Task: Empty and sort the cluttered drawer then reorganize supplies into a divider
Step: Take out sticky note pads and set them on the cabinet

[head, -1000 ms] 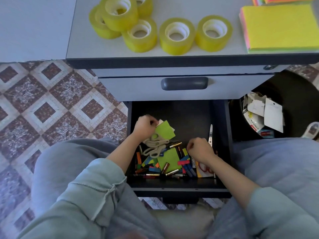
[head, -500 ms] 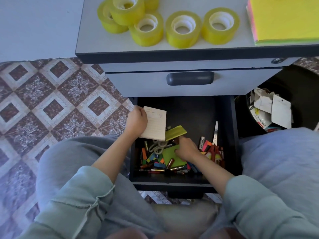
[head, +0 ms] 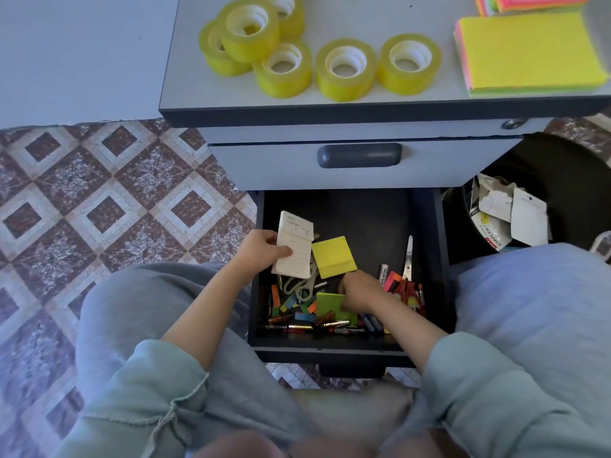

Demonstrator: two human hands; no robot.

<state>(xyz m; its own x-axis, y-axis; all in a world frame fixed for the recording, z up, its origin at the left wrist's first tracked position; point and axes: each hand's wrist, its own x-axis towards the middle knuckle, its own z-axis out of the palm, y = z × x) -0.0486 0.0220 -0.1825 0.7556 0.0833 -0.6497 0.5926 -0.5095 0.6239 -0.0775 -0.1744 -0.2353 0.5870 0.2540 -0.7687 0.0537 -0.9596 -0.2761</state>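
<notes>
As the person sits close before the cabinet, its lower drawer stands pulled out between the knees, and both hands are inside it.

Left hand: thumb and fingers are closed on a white lined notepad, held tilted over the drawer's left side.

Right hand: the fingers are curled and appear to pinch the near corner of a yellow sticky pad. That pad is raised off the clutter, just beside the notepad's right edge. A green sticky pad lies partly under this hand.

Drawer contents, all crowded toward the front:
- Beige-handled scissors lie below the notepad.
- Red-handled scissors lie on the right, with the blades pointing to the back.
- A white marker sits between the right hand and those blades.
- Loose batteries lie along the front wall.
- Small coloured paper tabs are scattered on the left.

The upper drawer is closed.

On the cabinet top stand yellow tape rolls. Four are bunched at the left with one resting on the others, and two stand in a row to their right. A stack of neon sticky notes lies at the right end.

Beside the cabinet on the right, a black bin holds torn packaging.
</notes>
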